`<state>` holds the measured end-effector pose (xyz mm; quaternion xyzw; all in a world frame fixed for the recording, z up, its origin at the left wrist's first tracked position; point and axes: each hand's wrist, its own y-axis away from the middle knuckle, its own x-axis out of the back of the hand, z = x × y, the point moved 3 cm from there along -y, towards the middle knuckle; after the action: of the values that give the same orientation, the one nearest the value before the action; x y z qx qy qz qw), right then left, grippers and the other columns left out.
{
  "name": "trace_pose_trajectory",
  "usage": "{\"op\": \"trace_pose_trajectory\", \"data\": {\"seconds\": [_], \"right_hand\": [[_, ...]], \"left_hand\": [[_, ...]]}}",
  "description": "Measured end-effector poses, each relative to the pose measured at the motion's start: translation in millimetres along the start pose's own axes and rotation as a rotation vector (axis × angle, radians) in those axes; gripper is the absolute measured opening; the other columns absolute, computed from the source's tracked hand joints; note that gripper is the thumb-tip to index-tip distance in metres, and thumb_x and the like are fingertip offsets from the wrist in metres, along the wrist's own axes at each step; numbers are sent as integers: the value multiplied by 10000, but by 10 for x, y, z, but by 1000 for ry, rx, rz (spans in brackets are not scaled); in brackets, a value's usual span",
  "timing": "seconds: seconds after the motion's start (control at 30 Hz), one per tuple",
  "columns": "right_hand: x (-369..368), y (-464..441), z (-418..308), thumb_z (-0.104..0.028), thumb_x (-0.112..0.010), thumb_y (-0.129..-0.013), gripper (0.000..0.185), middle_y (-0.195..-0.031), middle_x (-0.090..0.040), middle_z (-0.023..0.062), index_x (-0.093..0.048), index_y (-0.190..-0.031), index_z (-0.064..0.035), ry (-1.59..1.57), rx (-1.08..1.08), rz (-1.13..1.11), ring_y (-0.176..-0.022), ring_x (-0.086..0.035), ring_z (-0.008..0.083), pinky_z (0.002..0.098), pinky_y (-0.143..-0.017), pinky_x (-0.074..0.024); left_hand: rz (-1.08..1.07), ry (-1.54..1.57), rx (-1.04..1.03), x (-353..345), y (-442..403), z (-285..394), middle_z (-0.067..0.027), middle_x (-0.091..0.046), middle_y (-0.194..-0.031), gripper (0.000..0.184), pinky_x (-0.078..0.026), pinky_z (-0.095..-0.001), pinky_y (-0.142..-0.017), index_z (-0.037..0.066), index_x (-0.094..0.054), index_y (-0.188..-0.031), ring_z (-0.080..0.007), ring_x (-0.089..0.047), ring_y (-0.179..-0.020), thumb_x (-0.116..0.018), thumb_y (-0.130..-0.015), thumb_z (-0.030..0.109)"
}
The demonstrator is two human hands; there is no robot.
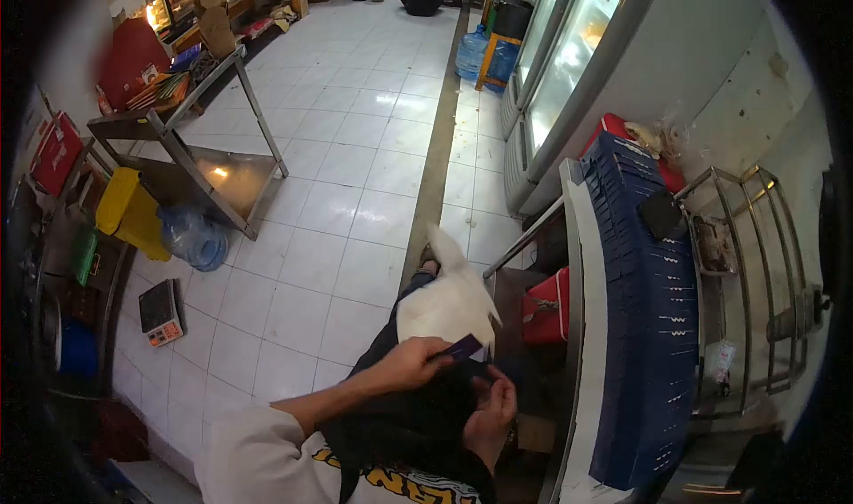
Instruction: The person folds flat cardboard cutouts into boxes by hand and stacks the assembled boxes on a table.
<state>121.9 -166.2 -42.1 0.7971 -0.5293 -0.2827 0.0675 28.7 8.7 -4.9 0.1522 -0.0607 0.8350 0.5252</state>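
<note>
My left hand (414, 363) is closed on a flat dark blue-purple piece of card (461, 349), in front of my body. A pale, sheet-like piece (451, 301), partly blurred, spreads just beyond that hand; whether it is joined to the card I cannot tell. My right hand (490, 411) is beside it, lower and to the right, with curled fingers at a dark edge that I cannot make out clearly. To the right, a long row of dark blue folded card pieces (641, 317) with white edges lies on a white-topped table (582, 362).
A red box (546, 307) stands under the table. Behind the blue row is a metal rack (751, 277). Glass-door fridges (569, 69) are ahead right. On the left are a metal stand (191, 153), a water bottle (195, 238) and a scale (162, 312) on the tiles.
</note>
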Motion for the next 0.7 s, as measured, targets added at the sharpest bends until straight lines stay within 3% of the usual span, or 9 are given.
{"op": "trace_pose_trajectory", "data": {"seconds": [0.03, 0.1, 0.13, 0.23, 0.37, 0.43, 0.57, 0.63, 0.7], "right_hand": [[60, -39, 60, -39, -507, -920, 247, -1314, -532, 166, -603, -1143, 8, 3, -3, 0, -1233, -497, 290, 415, -1032, -409], [143, -252, 225, -3, -517, -905, 196, -1296, -522, 137, -595, -1084, -9, -8, 214, -185, -1252, -471, 270, 411, -1037, -407], [194, -309, 342, 11, -528, -893, 237, -1359, -463, 130, -620, -1106, -40, 21, 137, -259, -1280, -440, 273, 398, -1058, -375], [-26, -187, 273, 7, -544, -880, 278, -1404, -421, 137, -643, -1125, -77, 427, 273, -519, -1318, -399, 293, 391, -1077, -341], [-283, -95, 103, -56, -596, -865, 344, -1394, -413, 171, -620, -1206, -93, 814, 520, -478, -1315, -383, 324, 416, -1088, -307], [-304, -137, 51, -67, -630, -838, 425, -1379, -417, 191, -570, -1259, -59, 820, 521, -387, -1326, -369, 317, 384, -1091, -278], [-283, -211, 36, -111, -642, -842, 422, -1407, -392, 186, -575, -1259, -97, 692, 399, -476, -1314, -360, 387, 466, -1104, -275], [-299, -176, 70, -147, -672, -834, 373, -1441, -364, 181, -617, -1200, -98, 842, 503, -688, -1330, -339, 395, 484, -1105, -270], [-343, -193, 91, -181, -694, -827, 338, -1457, -347, 194, -646, -1151, -99, 974, 611, -643, -1345, -322, 397, 481, -1111, -262]], "left_hand": [[1, 3, 3, 75, 53, -24, -183, -664, -945, 262, -499, -414, -796, 38, -647, -1079, -353, -640, -896, -614, -888, 214], [-321, -248, 109, 126, 109, 7, -201, -662, -964, 308, -494, -409, -782, 24, -624, -1111, -340, -652, -898, -608, -911, 258], [-378, -286, 159, 90, 143, -30, -218, -658, -924, 279, -499, -444, -765, 45, -632, -1082, -408, -637, -861, -568, -929, 269], [-406, -393, 208, -45, 258, -208, -229, -652, -934, 307, -489, -466, -780, 42, -624, -1050, -407, -634, -888, -519, -952, 312], [-273, -219, 216, -80, 355, -282, -249, -639, -941, 340, -476, -483, -776, 7, -595, -1026, -424, -621, -868, -475, -975, 321], [-301, -252, 222, -72, 362, -359, -245, -643, -929, 350, -475, -476, -768, 1, -603, -1017, -413, -624, -858, -481, -974, 327], [-303, -202, 364, 51, 316, -177, -233, -660, -899, 341, -485, -428, -793, -6, -655, -960, -407, -634, -871, -551, -935, 318], [-273, -187, 392, 37, 334, -230, -223, -663, -875, 345, -486, -420, -769, -10, -661, -947, -396, -636, -843, -562, -931, 320], [-280, -189, 414, -10, 399, -357, -213, -667, -852, 349, -487, -411, -746, -15, -667, -934, -386, -639, -815, -573, -928, 322]]}}
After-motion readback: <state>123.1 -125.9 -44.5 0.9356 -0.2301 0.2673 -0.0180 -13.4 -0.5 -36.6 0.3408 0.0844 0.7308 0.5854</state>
